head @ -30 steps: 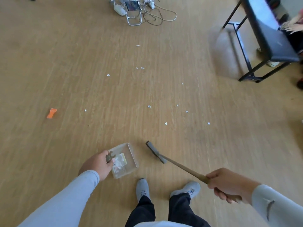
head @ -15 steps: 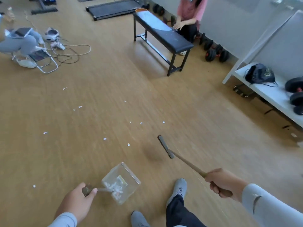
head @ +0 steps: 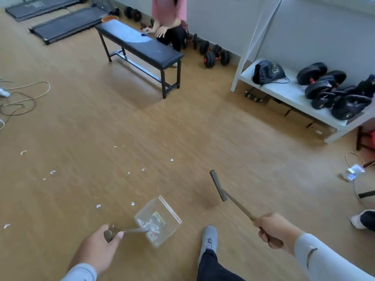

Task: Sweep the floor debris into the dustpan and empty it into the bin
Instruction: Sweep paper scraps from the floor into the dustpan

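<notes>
Clear dustpan (head: 160, 222) now lifted in left hand (head: 97, 246), right hand (head: 274, 228) still gripping brush (head: 219, 185)

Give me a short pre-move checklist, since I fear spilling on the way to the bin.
1. Left hand grips the dustpan handle: ok.
2. Right hand grips the brush: ok.
3. Scraps sit inside the dustpan, none at its lip: ok.
4. Floor swept: not ok, paper bits remain.
5. Bin located: cannot tell, none in view.
6. Path clear: not ok, cables lie left.
</notes>
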Action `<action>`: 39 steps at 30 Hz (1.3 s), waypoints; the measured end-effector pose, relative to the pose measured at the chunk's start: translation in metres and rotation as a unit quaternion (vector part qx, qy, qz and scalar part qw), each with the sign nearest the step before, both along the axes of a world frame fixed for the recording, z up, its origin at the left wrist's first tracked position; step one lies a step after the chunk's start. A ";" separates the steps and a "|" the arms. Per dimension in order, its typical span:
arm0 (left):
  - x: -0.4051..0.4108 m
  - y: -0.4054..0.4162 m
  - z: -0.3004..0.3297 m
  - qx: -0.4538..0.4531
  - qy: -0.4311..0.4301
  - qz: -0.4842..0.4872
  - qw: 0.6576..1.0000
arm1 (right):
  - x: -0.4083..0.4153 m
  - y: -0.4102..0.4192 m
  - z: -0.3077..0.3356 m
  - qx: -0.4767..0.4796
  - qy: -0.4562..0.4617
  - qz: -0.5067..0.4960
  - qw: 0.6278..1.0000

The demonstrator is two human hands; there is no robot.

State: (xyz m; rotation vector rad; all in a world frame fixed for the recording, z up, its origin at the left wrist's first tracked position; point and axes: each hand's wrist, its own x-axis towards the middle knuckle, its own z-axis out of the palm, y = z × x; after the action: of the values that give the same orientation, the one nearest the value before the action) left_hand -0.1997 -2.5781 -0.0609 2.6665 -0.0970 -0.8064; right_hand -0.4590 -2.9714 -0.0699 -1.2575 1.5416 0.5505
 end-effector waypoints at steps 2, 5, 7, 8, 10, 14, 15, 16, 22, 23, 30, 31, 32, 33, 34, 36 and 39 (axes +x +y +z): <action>0.011 -0.024 0.007 0.010 -0.004 -0.013 1.000 | 0.003 -0.021 -0.002 -0.005 0.001 -0.010 1.000; 0.024 -0.060 0.023 0.005 -0.017 -0.022 1.000 | 0.013 -0.051 -0.004 -0.007 0.003 -0.020 1.000; 0.032 -0.080 0.027 0.003 -0.025 -0.025 0.999 | 0.020 -0.070 -0.006 -0.009 0.007 -0.011 1.000; 0.036 -0.090 0.028 0.008 -0.028 -0.027 0.999 | 0.024 -0.080 -0.008 -0.013 0.009 -0.003 1.000; 0.042 -0.110 0.028 0.024 -0.031 -0.024 0.999 | 0.030 -0.099 -0.009 -0.014 0.013 0.020 1.000; 0.057 -0.145 0.029 0.038 -0.038 -0.026 0.998 | 0.047 -0.125 -0.007 0.004 0.006 0.057 0.998; 0.062 -0.152 0.030 0.034 -0.038 -0.022 0.998 | 0.055 -0.128 -0.006 0.011 0.008 0.062 0.998; 0.067 -0.159 0.030 0.030 -0.036 -0.016 0.999 | 0.063 -0.130 -0.007 0.014 0.014 0.071 0.997; 0.106 -0.180 0.030 0.003 -0.023 0.010 1.000 | 0.112 -0.130 -0.008 0.010 0.026 0.096 0.995; 0.111 -0.181 0.030 -0.002 -0.019 0.010 1.000 | 0.117 -0.128 -0.006 0.016 0.031 0.093 0.995; 0.153 -0.182 0.002 -0.041 0.008 0.027 0.999 | 0.172 -0.126 0.011 0.004 0.053 0.140 0.989; 0.159 -0.183 -0.006 -0.040 0.013 0.029 0.999 | 0.181 -0.126 0.012 -0.009 0.048 0.150 0.988; 0.163 -0.184 -0.012 -0.036 0.020 0.032 0.999 | 0.191 -0.126 0.014 -0.025 0.043 0.163 0.985; 0.167 -0.185 -0.020 -0.036 0.029 0.038 0.998 | 0.203 -0.125 0.015 -0.039 0.039 0.181 0.982; 0.170 -0.185 -0.028 -0.042 0.038 0.048 0.997 | 0.215 -0.124 0.016 -0.049 0.036 0.199 0.978; 0.174 -0.189 -0.043 -0.051 0.059 0.066 0.995 | 0.243 -0.125 0.015 -0.062 0.038 0.238 0.968; 0.181 -0.200 -0.059 -0.048 0.072 0.075 0.993 | 0.291 -0.133 0.007 -0.077 0.032 0.296 0.952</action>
State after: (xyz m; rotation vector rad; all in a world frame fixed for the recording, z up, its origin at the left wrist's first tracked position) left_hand -0.0192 -2.7781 -0.1199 2.4830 0.0967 -0.9185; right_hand -0.1675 -3.1045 -0.0631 -1.8553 1.2618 0.8687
